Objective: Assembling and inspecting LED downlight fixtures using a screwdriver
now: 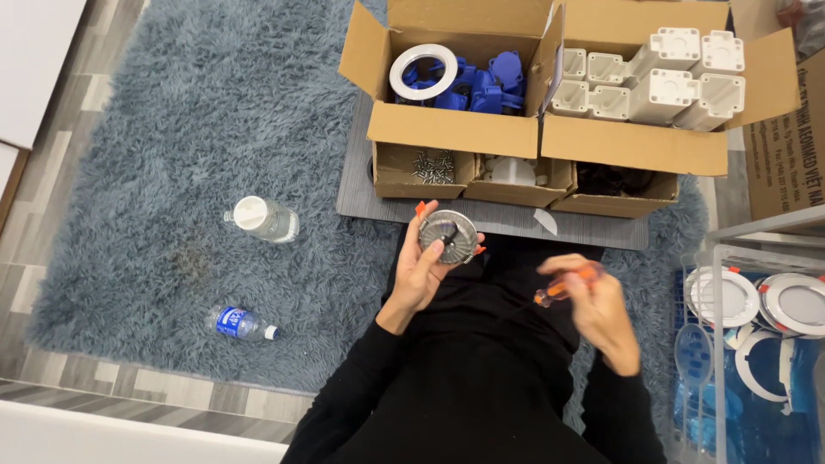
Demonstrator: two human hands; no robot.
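left hand: I see it clamped on the round metal light fitting, held up at the fingertips over my lap
right hand: closed round the orange-handled screwdriver, blurred
gap: fitting well left of the screwdriver, not touching

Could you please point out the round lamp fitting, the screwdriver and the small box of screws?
round lamp fitting (448, 235), head view, centre of its metal back.
screwdriver (563, 287), head view, orange handle.
small box of screws (432, 167), head view, the screw pile.

Head view: worn on head, facing steeply down, near lap and hands.
Reach: rug, cardboard boxes ahead.
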